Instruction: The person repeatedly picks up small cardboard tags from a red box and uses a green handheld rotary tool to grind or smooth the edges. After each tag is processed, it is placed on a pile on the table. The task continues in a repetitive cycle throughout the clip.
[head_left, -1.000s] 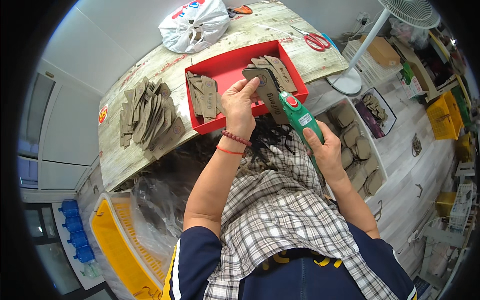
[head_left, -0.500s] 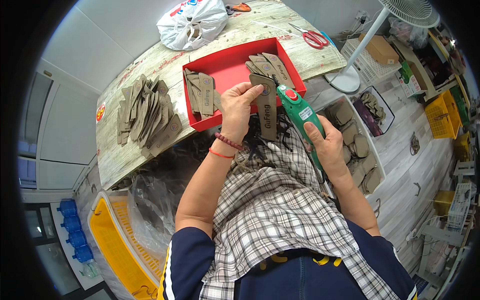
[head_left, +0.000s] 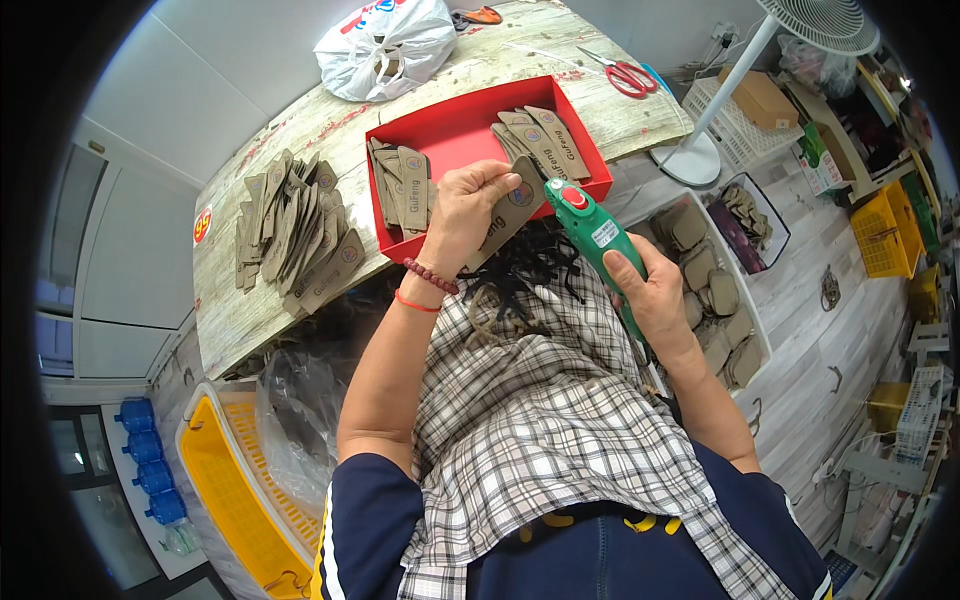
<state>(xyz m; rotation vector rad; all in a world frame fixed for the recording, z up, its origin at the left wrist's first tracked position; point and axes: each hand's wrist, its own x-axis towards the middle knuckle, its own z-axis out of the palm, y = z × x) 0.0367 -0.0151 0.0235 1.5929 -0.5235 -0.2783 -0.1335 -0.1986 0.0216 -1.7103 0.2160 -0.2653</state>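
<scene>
My left hand pinches the upper end of a khaki fabric strip printed with a round emblem and lettering. The strip slants down toward my lap, its lower part behind my hand. Wrapped around a green handheld power tool with a red button is my right hand. The tool's narrow dark tip lies close along the strip's right edge; contact cannot be made out. Just beyond both hands, a shallow red box contains two groups of similar strips. Dark thread scraps lie on my plaid apron.
A loose pile of khaki strips lies at the table's left. Red-handled scissors and a white plastic bag are farther back. Right of me stand a white bin of khaki pieces and a fan; a yellow basket sits lower left.
My left hand has shifted slightly left, tilting the strip from near upright to a slant with its lower end leftward. The power tool has moved slightly left and down with my right hand.
</scene>
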